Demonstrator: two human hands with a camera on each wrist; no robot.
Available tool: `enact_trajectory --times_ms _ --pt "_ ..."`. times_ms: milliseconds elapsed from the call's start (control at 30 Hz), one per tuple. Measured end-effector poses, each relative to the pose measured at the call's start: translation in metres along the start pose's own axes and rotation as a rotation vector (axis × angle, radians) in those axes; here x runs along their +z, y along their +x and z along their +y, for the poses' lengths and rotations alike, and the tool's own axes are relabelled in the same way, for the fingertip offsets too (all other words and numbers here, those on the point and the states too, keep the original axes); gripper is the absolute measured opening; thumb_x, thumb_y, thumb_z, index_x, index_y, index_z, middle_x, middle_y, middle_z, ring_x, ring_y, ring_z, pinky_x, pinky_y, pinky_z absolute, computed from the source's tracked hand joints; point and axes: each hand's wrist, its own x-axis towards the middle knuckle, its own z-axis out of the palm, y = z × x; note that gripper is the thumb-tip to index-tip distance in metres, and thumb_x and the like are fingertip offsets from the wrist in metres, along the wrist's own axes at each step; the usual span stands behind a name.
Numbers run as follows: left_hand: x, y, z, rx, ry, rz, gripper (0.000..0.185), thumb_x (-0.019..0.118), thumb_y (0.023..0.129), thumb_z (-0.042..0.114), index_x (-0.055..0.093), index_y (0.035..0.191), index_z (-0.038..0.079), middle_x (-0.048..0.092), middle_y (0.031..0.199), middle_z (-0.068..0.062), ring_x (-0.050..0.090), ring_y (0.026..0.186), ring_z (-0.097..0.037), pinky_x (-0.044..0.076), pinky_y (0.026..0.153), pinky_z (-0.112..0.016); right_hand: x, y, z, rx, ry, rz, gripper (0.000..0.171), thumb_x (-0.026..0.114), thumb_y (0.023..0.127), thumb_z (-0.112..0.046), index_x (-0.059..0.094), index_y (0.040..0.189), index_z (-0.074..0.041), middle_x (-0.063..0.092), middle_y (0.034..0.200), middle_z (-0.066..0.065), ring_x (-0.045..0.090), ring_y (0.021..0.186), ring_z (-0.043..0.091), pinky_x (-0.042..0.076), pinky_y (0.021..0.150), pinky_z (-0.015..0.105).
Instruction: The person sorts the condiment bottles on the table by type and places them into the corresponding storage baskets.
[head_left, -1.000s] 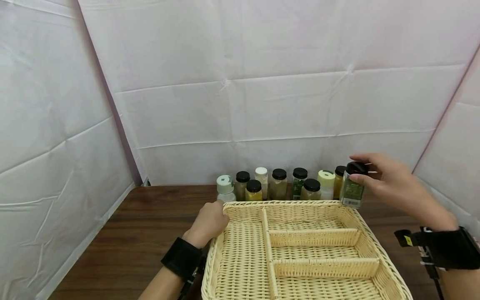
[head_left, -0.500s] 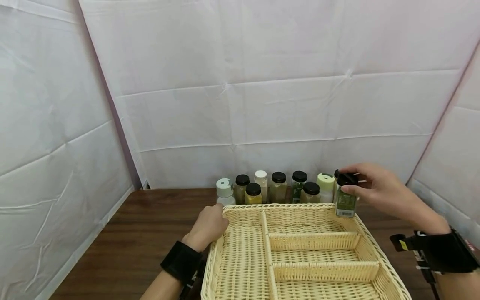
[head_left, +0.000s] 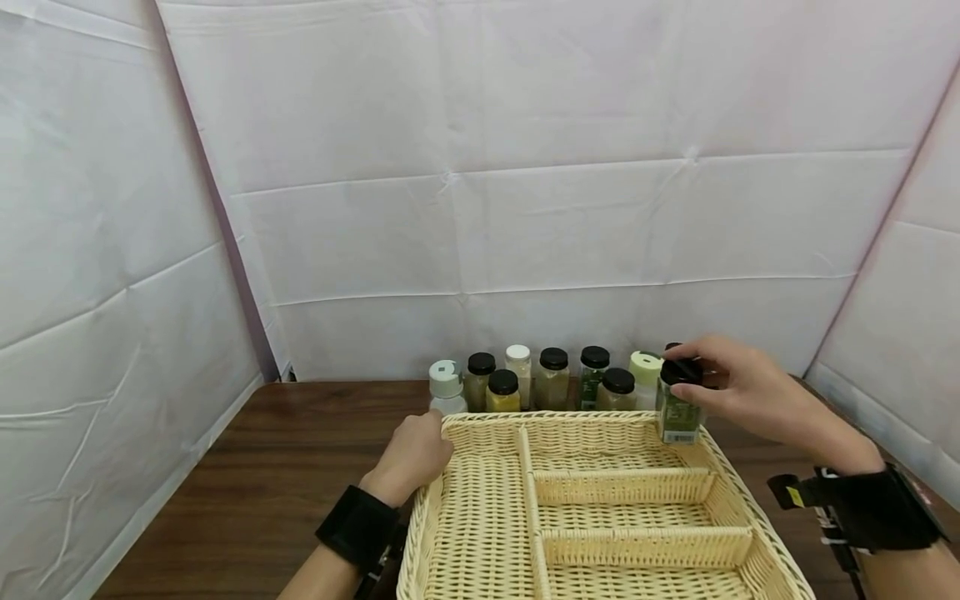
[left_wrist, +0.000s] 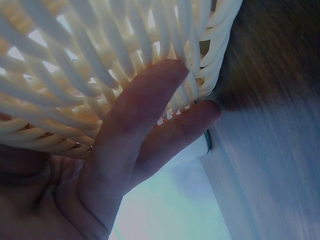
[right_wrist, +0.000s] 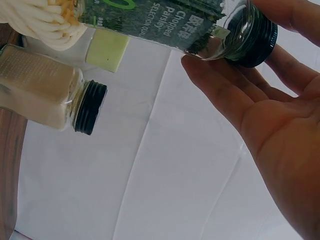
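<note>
My right hand (head_left: 738,387) pinches a clear jar of chopped parsley (head_left: 681,412) by its black cap, between thumb and fingers. The jar is upright, its lower end overlapping the far right corner of the wicker basket (head_left: 480,517). In the right wrist view the parsley jar (right_wrist: 155,22) shows its printed label and dark green flakes. My left hand (head_left: 412,450) grips the basket's far left corner. From the left wrist, two fingers (left_wrist: 135,110) lie against the outer weave of the basket (left_wrist: 100,40).
Several spice jars stand behind the basket, among them a white-capped jar (head_left: 518,379), a yellow one (head_left: 503,393) and a pale green-lidded one (head_left: 646,375). Dividers (head_left: 622,486) split the basket into a long left compartment and three right ones. White cloth (head_left: 450,208) walls in the table (head_left: 300,475).
My right hand has carried the parsley jar leftward and lower, from beyond the basket's far right rim to its back right corner. The left hand keeps its grip on the basket.
</note>
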Motion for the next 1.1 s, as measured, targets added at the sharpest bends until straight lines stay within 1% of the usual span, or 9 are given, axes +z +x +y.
enact_trajectory --times_ms 167,267,367,467,567,667,833,967,1100 --pt "0.000 0.000 0.000 0.006 0.008 0.006 0.022 0.057 0.097 -0.006 0.061 0.117 -0.013 0.050 0.074 -0.010 0.050 0.062 -0.022 0.040 0.058 -0.033 0.002 0.001 0.000 0.009 -0.002 -0.048 0.040 0.077 0.100 -0.015 0.066 0.139 -0.010 0.066 0.134 0.013 0.068 0.110 0.027 0.056 0.088 0.036" --pt "-0.001 0.001 0.000 0.009 0.005 0.010 0.021 0.057 0.097 -0.005 0.061 0.116 -0.013 0.050 0.074 -0.010 0.050 0.062 -0.022 0.040 0.058 -0.033 0.001 0.002 0.000 0.024 0.013 -0.082 0.041 0.077 0.101 -0.017 0.066 0.140 -0.009 0.067 0.132 0.012 0.068 0.105 0.021 0.055 0.084 0.035" --pt "-0.003 0.001 0.001 0.011 0.010 0.016 0.021 0.056 0.096 -0.005 0.061 0.116 -0.012 0.050 0.074 -0.010 0.050 0.062 -0.022 0.041 0.058 -0.033 0.002 0.003 -0.002 0.047 0.047 -0.119 0.043 0.077 0.101 -0.018 0.064 0.140 -0.009 0.066 0.130 0.010 0.065 0.098 0.015 0.053 0.080 0.033" --pt "-0.003 0.001 0.000 0.014 0.024 0.019 0.020 0.056 0.096 -0.006 0.061 0.115 -0.012 0.050 0.075 -0.011 0.050 0.063 -0.022 0.041 0.059 -0.034 0.004 0.004 -0.003 0.073 0.095 -0.160 0.043 0.077 0.100 -0.017 0.064 0.140 -0.007 0.066 0.129 0.009 0.062 0.094 0.014 0.050 0.077 0.033" --pt "-0.002 0.001 -0.001 0.013 0.019 0.008 0.020 0.056 0.096 -0.006 0.061 0.114 -0.012 0.049 0.073 -0.010 0.048 0.062 -0.022 0.040 0.059 -0.033 0.006 0.003 -0.004 0.080 0.117 -0.193 0.043 0.079 0.098 -0.013 0.065 0.138 -0.004 0.066 0.128 0.011 0.064 0.096 0.015 0.051 0.078 0.032" --pt "0.000 0.000 -0.002 0.021 0.002 0.004 0.018 0.055 0.096 -0.006 0.061 0.113 -0.012 0.046 0.072 -0.008 0.046 0.060 -0.020 0.037 0.057 -0.033 0.008 0.002 -0.004 0.078 0.101 -0.208 0.042 0.080 0.097 -0.011 0.066 0.135 -0.004 0.067 0.125 0.009 0.063 0.093 0.013 0.050 0.076 0.032" --pt "0.000 0.001 -0.001 0.032 0.012 0.016 0.017 0.056 0.096 -0.006 0.062 0.110 -0.012 0.047 0.072 -0.008 0.046 0.060 -0.020 0.038 0.057 -0.032 0.009 0.003 -0.004 0.073 0.060 -0.222 0.041 0.082 0.095 -0.013 0.068 0.133 -0.006 0.067 0.117 0.002 0.053 0.080 0.013 0.042 0.069 0.033" --pt "-0.001 0.002 -0.001 0.017 0.034 0.010 0.020 0.057 0.095 -0.006 0.062 0.114 -0.012 0.051 0.075 -0.010 0.051 0.064 -0.021 0.041 0.059 -0.033 0.010 0.004 -0.003 0.078 0.061 -0.244 0.042 0.082 0.095 -0.014 0.068 0.133 -0.006 0.067 0.116 0.002 0.052 0.078 0.012 0.041 0.067 0.033" --pt "-0.002 0.001 -0.002 0.014 0.036 0.005 0.022 0.057 0.095 -0.005 0.062 0.116 -0.013 0.051 0.075 -0.011 0.051 0.064 -0.022 0.041 0.059 -0.033 0.011 0.005 -0.003 0.097 0.080 -0.272 0.042 0.082 0.095 -0.015 0.067 0.133 -0.005 0.067 0.118 0.003 0.055 0.081 0.013 0.044 0.069 0.033"
